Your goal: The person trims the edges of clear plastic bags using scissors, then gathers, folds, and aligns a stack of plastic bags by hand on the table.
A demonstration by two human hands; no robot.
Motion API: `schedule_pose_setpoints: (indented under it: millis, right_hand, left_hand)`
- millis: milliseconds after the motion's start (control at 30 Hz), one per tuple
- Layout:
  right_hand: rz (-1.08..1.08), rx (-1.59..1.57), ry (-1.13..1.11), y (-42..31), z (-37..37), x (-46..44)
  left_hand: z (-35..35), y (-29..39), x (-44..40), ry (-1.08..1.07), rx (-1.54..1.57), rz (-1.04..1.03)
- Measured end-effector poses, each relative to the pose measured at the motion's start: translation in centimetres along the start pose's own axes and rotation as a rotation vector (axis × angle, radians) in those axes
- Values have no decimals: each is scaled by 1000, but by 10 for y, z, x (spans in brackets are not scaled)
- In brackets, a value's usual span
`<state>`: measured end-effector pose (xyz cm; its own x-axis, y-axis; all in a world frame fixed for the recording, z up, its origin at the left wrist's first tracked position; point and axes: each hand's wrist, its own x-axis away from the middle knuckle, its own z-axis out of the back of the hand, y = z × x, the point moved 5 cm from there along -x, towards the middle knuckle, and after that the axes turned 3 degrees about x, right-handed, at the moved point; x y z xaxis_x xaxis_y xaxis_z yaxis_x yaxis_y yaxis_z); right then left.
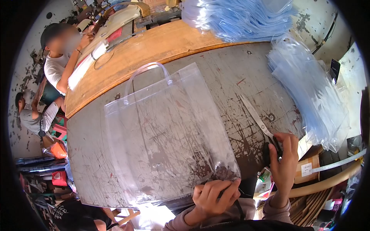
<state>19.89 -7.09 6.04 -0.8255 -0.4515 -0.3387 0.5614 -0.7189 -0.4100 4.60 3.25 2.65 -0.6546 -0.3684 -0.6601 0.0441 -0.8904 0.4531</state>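
Observation:
A clear plastic bag with a looped handle at its far end lies flat on the scratched grey table. At the bag's near right corner, my left hand has its fingers closed on the bag's edge. To the right, my right hand is closed round the black handles of the scissors, whose metal blades point away over the table, beside the bag and not touching it. The blades look nearly together.
Stacked clear bags lie at the far edge and at the right. A wooden board borders the table. A person in a white shirt is at the far left, another sits behind. A cardboard box stands lower right.

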Motion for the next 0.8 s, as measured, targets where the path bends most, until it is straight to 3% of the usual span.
schedule_pose_setpoints:
  millis: [100, 200, 300, 433, 567, 633, 767, 800]
  right_hand:
    - [27, -30, -32, 3, -1, 3]
    - [-19, -42, -36, 7, 0, 5]
    - [-31, -13, -155, 10, 2, 9]
    - [-66, 122, -140, 6, 5, 20]
    - [-147, 120, -225, 11, 10, 32]
    - [-229, -77, -277, 23, 11, 39]
    - [-233, -204, -277, 36, 9, 53]
    - [-291, -466, -264, 42, 3, 59]
  left_hand:
    - [-2, -5, 8, 42, 73, -3]
    - [6, -11, 17, 208, 352, 32]
    - [13, -7, 11, 128, 52, 17]
    - [4, -2, 3, -147, -81, -47]
    - [3, 3, -7, -211, -122, 31]
    - [2, 4, -11, -324, -113, 39]
    - [5, -5, -4, -274, -14, -26]
    - [8, -7, -2, -215, 85, 0]
